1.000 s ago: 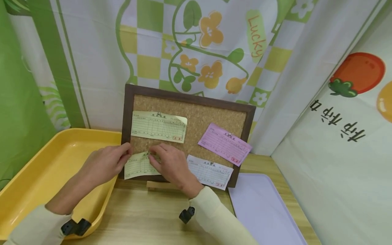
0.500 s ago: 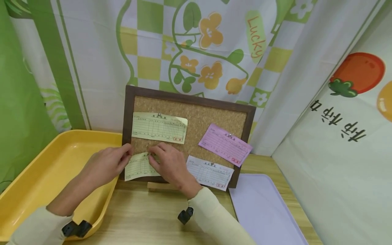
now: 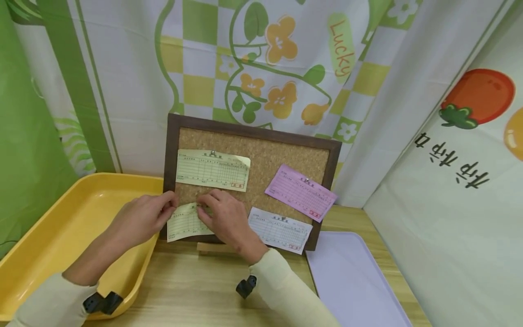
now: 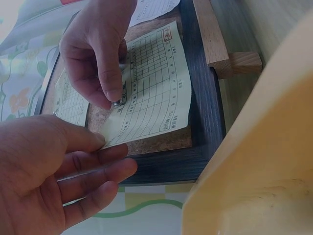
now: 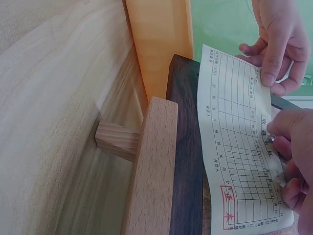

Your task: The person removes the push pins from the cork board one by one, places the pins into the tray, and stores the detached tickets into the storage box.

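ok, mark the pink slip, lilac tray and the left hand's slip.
Pink slip [image 3: 301,194], head view, middle of its face.
Lilac tray [image 3: 354,274], head view, bare surface.
Held slip [image 4: 154,85], left wrist view, printed grid.

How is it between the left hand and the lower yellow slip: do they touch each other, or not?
Touching. The left wrist view shows the left hand pinching a corner of the lower yellow slip between thumb and fingers.

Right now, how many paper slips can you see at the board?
4: the upper-left yellow slip, the lower-left yellow slip, partly behind the right hand, the pink slip at right, and the white slip below it. More could be hidden underneath.
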The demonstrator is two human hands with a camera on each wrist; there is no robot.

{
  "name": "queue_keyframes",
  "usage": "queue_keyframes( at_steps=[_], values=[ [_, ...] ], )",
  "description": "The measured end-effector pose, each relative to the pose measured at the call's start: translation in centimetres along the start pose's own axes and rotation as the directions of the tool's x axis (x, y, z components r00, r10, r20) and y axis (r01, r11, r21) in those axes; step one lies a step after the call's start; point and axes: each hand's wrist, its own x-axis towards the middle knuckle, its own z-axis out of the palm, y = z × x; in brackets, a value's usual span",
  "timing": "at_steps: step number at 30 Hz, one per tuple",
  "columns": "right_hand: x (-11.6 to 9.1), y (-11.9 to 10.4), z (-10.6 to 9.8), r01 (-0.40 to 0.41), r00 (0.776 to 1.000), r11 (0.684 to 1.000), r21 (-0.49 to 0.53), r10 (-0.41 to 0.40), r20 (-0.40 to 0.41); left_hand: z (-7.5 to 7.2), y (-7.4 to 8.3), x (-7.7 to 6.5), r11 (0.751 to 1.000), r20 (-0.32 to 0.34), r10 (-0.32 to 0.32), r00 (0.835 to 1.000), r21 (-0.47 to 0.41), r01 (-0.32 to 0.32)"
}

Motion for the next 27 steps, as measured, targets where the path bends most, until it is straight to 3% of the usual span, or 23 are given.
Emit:
queue_keyframes(
  at_steps=[27],
  values=[
    [-0.08, -0.07, 0.00, 0.012, 1.000, 1.000, 0.007, -0.012, 0.002, -0.21, -0.01, -0.11, 0.998, 0.009, -0.037, 0.999, -0.049, 0.037]
  ],
)
